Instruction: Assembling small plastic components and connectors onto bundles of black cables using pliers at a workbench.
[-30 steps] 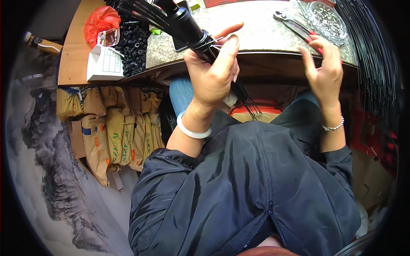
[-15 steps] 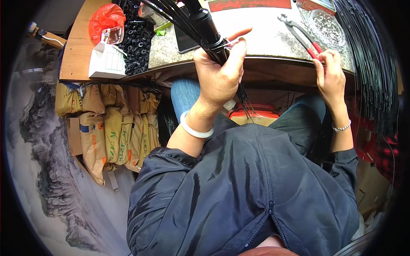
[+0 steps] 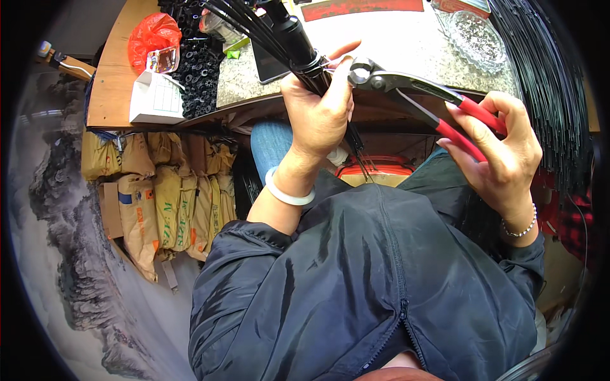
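Observation:
My left hand [image 3: 318, 117] is wrapped round what looks like a folded black umbrella frame, a bundle of thin ribs [image 3: 244, 25] beside a thick black tube [image 3: 295, 39]. Rib ends poke out below the fist. Thin silvery wire [image 3: 328, 63] sticks out at the collar by my thumb and forefinger. My right hand [image 3: 505, 149] grips red-handled pincers [image 3: 379, 82], their handles spread apart. The rounded pincer head lies just right of my left thumb tip, near the wire; whether it touches the wire I cannot tell.
A glass dish [image 3: 478, 41] of small bits stands at the right on the stone-topped table [image 3: 248, 89]. Long black rods [image 3: 540, 82] hang over the right edge. Left are black plastic parts [image 3: 198, 79], a white box [image 3: 155, 98], a red bag [image 3: 152, 41] and a dark tablet [image 3: 270, 63].
My right hand has lifted the pincers off the table and swung them left to my left hand. Its grip now spans both handles. The left hand keeps its hold, shifted slightly left.

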{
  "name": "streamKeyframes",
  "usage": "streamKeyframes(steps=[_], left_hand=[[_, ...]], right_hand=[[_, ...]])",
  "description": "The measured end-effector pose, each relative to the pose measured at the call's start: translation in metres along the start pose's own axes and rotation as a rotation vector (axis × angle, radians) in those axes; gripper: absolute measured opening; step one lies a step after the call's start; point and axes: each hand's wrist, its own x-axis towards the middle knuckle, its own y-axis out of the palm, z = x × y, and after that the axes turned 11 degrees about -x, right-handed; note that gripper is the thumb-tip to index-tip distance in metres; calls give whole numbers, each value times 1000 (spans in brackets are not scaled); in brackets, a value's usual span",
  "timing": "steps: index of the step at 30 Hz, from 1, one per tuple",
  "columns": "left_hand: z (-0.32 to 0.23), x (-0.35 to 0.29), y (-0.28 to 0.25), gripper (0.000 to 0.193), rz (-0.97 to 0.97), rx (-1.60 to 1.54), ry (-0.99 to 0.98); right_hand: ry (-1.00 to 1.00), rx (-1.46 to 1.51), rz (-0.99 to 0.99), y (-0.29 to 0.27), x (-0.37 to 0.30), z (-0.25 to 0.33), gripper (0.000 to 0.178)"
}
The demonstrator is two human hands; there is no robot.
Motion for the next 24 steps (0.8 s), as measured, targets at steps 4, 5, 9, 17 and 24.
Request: streamKeyframes(steps=[4,5,9,17,24], left_hand=[[0,-2,0,30,52,53,26],[0,-3,0,30,54,55,26],[1,-3,0,31,75,44,25],[7,-9,-2,17,84,41,118],[8,-10,1,27,114,207,128]], right_hand=[[-50,-30,-35,-3,3,2,41],[-58,-36,-36,-4,4,4,41],[-92,-41,-74,-3,4,6,34],[366,1289,925,2,-15,-10,23],[193,883,480,27,-27,15,57]])
